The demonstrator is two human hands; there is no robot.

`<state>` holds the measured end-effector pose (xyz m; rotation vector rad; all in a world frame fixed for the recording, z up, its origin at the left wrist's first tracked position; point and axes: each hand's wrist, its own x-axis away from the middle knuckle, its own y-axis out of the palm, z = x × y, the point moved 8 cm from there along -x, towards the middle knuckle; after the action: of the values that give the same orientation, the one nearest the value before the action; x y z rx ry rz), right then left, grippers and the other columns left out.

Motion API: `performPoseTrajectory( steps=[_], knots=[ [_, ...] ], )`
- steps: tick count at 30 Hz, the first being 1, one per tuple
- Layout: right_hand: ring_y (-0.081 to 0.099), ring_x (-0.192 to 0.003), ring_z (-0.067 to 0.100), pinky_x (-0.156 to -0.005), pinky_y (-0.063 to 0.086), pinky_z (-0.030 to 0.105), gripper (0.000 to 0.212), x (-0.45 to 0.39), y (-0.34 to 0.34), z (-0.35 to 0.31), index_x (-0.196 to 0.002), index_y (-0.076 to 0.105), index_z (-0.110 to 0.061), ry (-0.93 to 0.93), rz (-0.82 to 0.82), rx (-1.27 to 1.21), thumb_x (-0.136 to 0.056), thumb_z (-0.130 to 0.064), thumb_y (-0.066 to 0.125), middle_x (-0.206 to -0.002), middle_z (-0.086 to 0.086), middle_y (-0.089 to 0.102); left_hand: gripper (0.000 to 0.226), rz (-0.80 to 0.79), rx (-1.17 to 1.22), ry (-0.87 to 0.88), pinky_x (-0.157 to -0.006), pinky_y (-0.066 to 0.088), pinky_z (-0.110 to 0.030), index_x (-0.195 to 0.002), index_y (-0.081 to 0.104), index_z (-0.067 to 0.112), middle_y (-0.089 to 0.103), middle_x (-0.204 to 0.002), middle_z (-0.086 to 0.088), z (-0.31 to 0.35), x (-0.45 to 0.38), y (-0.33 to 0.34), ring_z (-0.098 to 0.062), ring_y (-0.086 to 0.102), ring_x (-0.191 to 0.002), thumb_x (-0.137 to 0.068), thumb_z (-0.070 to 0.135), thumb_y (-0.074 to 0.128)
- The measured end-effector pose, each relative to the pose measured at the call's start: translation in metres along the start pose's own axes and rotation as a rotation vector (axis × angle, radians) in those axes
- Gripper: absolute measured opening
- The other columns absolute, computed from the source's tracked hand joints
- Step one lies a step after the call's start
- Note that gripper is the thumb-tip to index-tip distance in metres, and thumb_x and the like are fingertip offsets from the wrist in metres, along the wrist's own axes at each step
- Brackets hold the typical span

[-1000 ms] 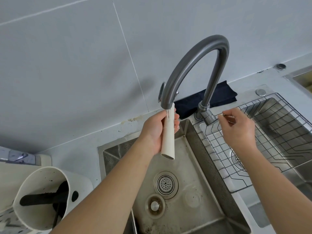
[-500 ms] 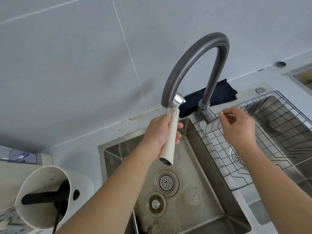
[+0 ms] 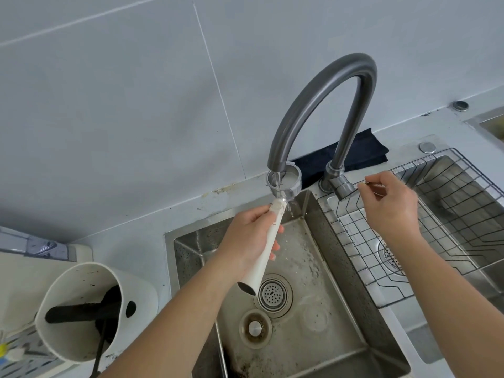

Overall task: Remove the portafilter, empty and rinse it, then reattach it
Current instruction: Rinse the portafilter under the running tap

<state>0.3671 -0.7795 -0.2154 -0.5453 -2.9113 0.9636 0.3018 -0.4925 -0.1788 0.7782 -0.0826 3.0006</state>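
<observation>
Steel faucet [image 3: 321, 105] spout hides portafilter [image 3: 283, 184] basket rim (contents unclear).

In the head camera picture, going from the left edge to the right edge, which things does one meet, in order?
White plastic bin with black bar → left hand gripping the white portafilter handle → round steel sink drain → grey curved metal faucet → right hand at the faucet lever → wire rack basket over the right sink.

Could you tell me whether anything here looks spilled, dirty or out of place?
Nothing looks misplaced. The left hand holds the portafilter under the faucet, and water splashes into the sink, whose floor is speckled with dark grime.
</observation>
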Motion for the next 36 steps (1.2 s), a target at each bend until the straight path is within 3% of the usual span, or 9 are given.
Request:
performPoseTrajectory(
  steps=[6,18,23,27,29,31,33,36],
  knots=[
    [0.058,-0.077,-0.010,-0.059,0.038,0.010,0.011,0.001,0.000,0.000,-0.100,0.064,-0.024,-0.001,0.001,-0.001,-0.092,-0.031,0.066,-0.083,-0.022,0.061,0.019,-0.070,-0.106,-0.008,-0.046,0.050,-0.029,-0.079,0.075,0.043,0.073,-0.081,-0.008,-0.001,0.009,-0.005,-0.018,0.060,-0.051,-0.084,0.034,0.058],
    [0.059,-0.078,-0.010,-0.061,0.040,0.012,0.011,0.001,0.000,0.000,-0.100,0.065,-0.025,0.008,0.001,-0.014,-0.091,-0.032,0.067,-0.083,-0.023,0.061,0.021,-0.128,-0.327,-0.008,-0.050,0.052,-0.027,-0.087,0.073,0.046,0.072,-0.081,0.003,-0.004,0.004,-0.018,-0.012,0.063,-0.054,-0.075,0.053,0.056],
    [0.059,-0.078,-0.010,-0.060,0.040,0.012,0.011,0.001,0.000,0.000,-0.100,0.064,-0.026,0.009,0.000,-0.021,-0.092,-0.031,0.067,-0.083,-0.023,0.061,0.021,-0.117,-0.494,0.067,-0.049,0.055,-0.025,-0.090,0.069,0.049,0.069,-0.081,0.006,-0.001,0.001,-0.027,-0.008,0.065,-0.054,-0.087,0.036,0.052],
    [0.058,-0.077,-0.012,-0.061,0.040,0.010,0.009,0.001,0.000,0.000,-0.099,0.063,-0.027,0.003,0.002,-0.023,-0.091,-0.031,0.067,-0.083,-0.023,0.061,0.024,-0.099,-0.605,0.153,-0.052,0.055,-0.030,-0.093,0.066,0.055,0.070,-0.081,0.001,0.002,0.000,-0.030,-0.016,0.068,-0.061,-0.088,0.035,0.053],
    [0.059,-0.078,-0.011,-0.061,0.040,0.010,0.009,0.001,0.000,0.000,-0.098,0.063,-0.028,0.004,0.001,-0.026,-0.091,-0.032,0.067,-0.083,-0.024,0.061,0.032,-0.081,-0.649,0.196,-0.056,0.056,-0.030,-0.089,0.059,0.069,0.071,-0.085,0.008,0.004,0.000,-0.031,-0.015,0.068,-0.066,-0.086,0.038,0.055],
    [0.059,-0.079,-0.010,-0.062,0.039,0.011,0.009,0.001,0.001,0.001,-0.098,0.062,-0.029,0.001,-0.001,-0.023,-0.091,-0.033,0.066,-0.083,-0.023,0.062,0.035,-0.050,-0.694,0.240,-0.054,0.052,-0.020,-0.087,0.053,0.075,0.068,-0.089,0.021,0.006,0.000,-0.033,-0.007,0.066,-0.070,-0.085,0.040,0.056],
    [0.059,-0.078,-0.010,-0.061,0.039,0.011,0.009,0.001,0.001,0.001,-0.098,0.062,-0.030,0.002,-0.001,-0.022,-0.091,-0.033,0.066,-0.083,-0.023,0.062,0.033,-0.023,-0.723,0.276,-0.057,0.049,-0.015,-0.092,0.055,0.072,0.064,-0.091,0.031,0.009,0.001,-0.034,-0.001,0.063,-0.075,-0.084,0.040,0.057],
    [0.060,-0.078,-0.009,-0.061,0.040,0.012,0.009,0.000,0.001,0.002,-0.098,0.063,-0.030,0.004,0.002,-0.022,-0.091,-0.034,0.066,-0.083,-0.023,0.062,0.032,0.010,-0.743,0.314,-0.063,0.050,-0.018,-0.102,0.051,0.063,0.062,-0.093,0.033,0.011,0.004,-0.038,-0.001,0.062,-0.078,-0.084,0.038,0.059]
  ],
)
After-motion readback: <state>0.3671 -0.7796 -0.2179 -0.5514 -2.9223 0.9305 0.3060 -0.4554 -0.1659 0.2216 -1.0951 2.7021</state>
